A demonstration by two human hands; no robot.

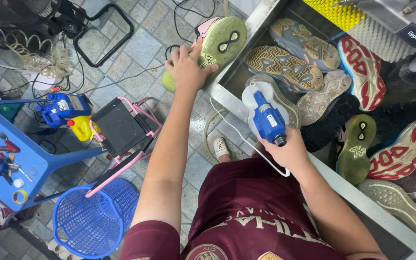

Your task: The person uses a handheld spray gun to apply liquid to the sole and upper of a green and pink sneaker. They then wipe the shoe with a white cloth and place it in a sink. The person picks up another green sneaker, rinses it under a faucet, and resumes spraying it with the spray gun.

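My left hand [187, 67] grips a pink sneaker with a green sole [217, 43], sole up, at the corner of a metal sink trough [237, 72]. A blue and white electric sprayer [264, 113] is held in my right hand [287, 149], its white bottle over the trough's near rim, with a white cord trailing from it. In the trough lie several more shoes sole up: grey-brown ones [285, 67], red and white ones [364, 72] and a second green-soled one [356, 147].
A yellow and white brush roller [357, 24] sits at the trough's far end. On the tiled floor to the left are a blue mesh basket [92, 221], a pink-framed black stool [121, 127], a blue table with keys [6, 154], cables and a coiled hose [49, 60].
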